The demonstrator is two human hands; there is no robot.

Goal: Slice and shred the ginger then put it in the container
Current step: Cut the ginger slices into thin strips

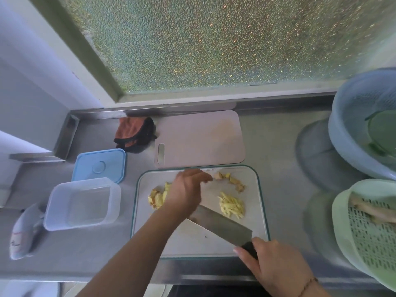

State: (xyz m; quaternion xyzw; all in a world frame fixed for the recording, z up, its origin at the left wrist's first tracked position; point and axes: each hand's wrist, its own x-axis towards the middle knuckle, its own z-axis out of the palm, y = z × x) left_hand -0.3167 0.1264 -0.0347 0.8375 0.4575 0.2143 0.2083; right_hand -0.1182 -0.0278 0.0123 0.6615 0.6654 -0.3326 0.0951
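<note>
Lying between hands (186, 190) — ginger shreds (231, 205)

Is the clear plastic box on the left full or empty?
Empty: the clear box shows only its bare bottom; its blue lid lies beside it.

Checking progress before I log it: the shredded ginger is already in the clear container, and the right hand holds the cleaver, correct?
Not quite. In the head view the shredded ginger lies on the cutting board; the clear container holds none. The right hand does hold the cleaver.
</note>
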